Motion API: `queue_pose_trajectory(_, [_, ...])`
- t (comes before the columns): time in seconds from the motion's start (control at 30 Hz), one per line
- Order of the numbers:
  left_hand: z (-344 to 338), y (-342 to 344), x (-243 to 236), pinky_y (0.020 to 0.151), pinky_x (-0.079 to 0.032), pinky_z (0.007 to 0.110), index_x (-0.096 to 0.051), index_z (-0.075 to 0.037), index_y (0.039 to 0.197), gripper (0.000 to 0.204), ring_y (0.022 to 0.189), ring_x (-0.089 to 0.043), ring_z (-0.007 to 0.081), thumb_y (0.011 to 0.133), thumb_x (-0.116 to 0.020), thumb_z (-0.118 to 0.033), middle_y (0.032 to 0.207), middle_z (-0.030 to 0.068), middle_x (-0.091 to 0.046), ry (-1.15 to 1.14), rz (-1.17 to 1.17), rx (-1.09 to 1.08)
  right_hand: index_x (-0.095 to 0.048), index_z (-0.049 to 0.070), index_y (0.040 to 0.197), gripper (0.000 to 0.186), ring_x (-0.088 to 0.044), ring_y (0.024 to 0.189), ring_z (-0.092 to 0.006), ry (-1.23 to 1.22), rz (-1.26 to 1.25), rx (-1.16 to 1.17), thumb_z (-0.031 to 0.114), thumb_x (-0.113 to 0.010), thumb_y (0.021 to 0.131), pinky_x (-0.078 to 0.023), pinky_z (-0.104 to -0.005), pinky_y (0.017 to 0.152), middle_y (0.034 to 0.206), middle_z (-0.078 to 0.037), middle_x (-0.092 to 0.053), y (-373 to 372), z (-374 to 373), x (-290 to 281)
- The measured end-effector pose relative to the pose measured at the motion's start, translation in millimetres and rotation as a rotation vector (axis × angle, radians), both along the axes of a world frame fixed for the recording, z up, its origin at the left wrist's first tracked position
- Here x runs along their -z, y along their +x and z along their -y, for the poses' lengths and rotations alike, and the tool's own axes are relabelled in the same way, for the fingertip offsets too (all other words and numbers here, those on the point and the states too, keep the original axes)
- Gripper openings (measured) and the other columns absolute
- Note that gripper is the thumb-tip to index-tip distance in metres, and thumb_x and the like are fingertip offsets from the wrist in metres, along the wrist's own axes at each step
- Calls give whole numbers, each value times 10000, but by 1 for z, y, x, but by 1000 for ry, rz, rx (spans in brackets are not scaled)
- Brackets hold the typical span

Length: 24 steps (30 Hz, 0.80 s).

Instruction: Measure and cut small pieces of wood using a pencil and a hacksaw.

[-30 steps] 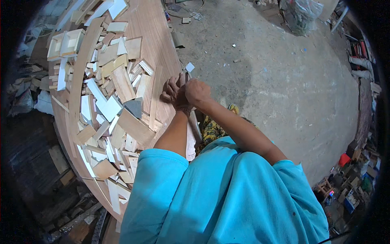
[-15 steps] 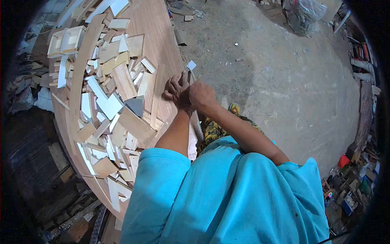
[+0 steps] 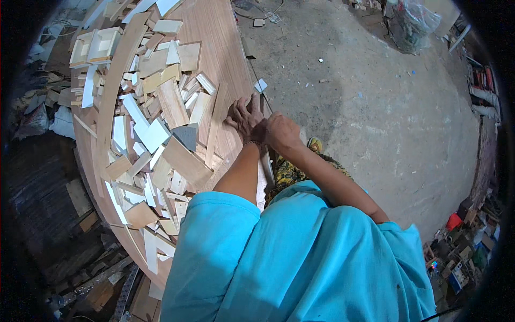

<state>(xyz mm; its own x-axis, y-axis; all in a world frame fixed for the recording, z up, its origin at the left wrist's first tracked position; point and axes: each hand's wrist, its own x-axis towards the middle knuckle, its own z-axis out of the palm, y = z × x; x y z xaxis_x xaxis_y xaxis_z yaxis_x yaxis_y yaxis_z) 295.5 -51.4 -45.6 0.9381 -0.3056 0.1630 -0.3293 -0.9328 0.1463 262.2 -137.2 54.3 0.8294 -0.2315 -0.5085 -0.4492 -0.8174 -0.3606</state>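
My left hand (image 3: 248, 120) rests on the right edge of the long wood-grained tabletop (image 3: 206, 24), its fingers apart and bent a little. Just right of it, my right hand (image 3: 283, 132) is closed in a fist beside the same edge. What the fist holds, if anything, is hidden. Beyond both hands, a small white square piece (image 3: 260, 86) shows at the edge, with a thin dark strip running from it toward my right hand. A narrow wooden strip (image 3: 216, 124) lies on the tabletop left of my left hand.
Wood and white board offcuts (image 3: 173, 104) cover the tabletop's left side, with small open trays (image 3: 103, 44) at the far left. Concrete floor (image 3: 397, 123) stretches to the right. A clear plastic bag (image 3: 413, 27) stands far right; clutter (image 3: 466, 252) is heaped at lower right.
The view has shifted, so the tabletop and hands appear slightly farther right. Both hands keep nearly the same place at the table edge and the same pose.
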Motion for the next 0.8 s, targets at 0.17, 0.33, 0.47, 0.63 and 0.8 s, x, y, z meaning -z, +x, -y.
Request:
queue_pose_trajectory(0.17, [8, 1, -1, 869, -168, 537, -361, -248, 1211, 647, 1169, -257, 269, 639, -593, -444, 1181, 56, -320, -54, -23, 46, -581, -14, 776, 173, -609, 749, -310, -2, 107, -99, 138, -514, 728, -495, -372, 588, 808, -175, -604, 29, 15, 33])
queue_pose_trajectory(0.33, [6, 0, -24, 865, -166, 541, -368, -221, 1206, 640, 1177, -237, 261, 643, -587, -433, 1189, 67, -308, -58, -138, 29, -583, -11, 777, 180, -606, 724, -320, 4, 98, -69, 150, -540, 710, -496, -378, 594, 778, -164, -601, 16, 5, 25])
queue_pose_trajectory(0.47, [6, 2, -17, 873, -154, 495, -379, -217, 1214, 588, 1154, -256, 271, 688, -537, -426, 1203, 86, -313, -14, -76, 2, -575, -6, 810, 200, -609, 715, -308, -18, 119, -63, 164, -503, 734, -497, -382, 589, 781, -146, -607, 3, 3, 21])
queue_pose_trajectory(0.63, [9, 4, -13, 878, -159, 515, -393, -209, 1202, 640, 1177, -237, 246, 636, -574, -447, 1173, 75, -324, -113, -35, 41, -562, -17, 831, 207, -611, 719, -302, -4, 76, -22, 148, -477, 739, -494, -387, 585, 771, -161, -608, 24, 8, 25])
queue_pose_trajectory(0.8, [2, 3, -7, 875, -164, 513, -390, -205, 1208, 641, 1175, -240, 249, 640, -572, -442, 1178, 75, -326, -71, -55, 17, -565, -19, 821, 213, -610, 748, -306, 16, 74, -65, 141, -449, 742, -491, -389, 601, 774, -177, -606, 12, 3, 21])
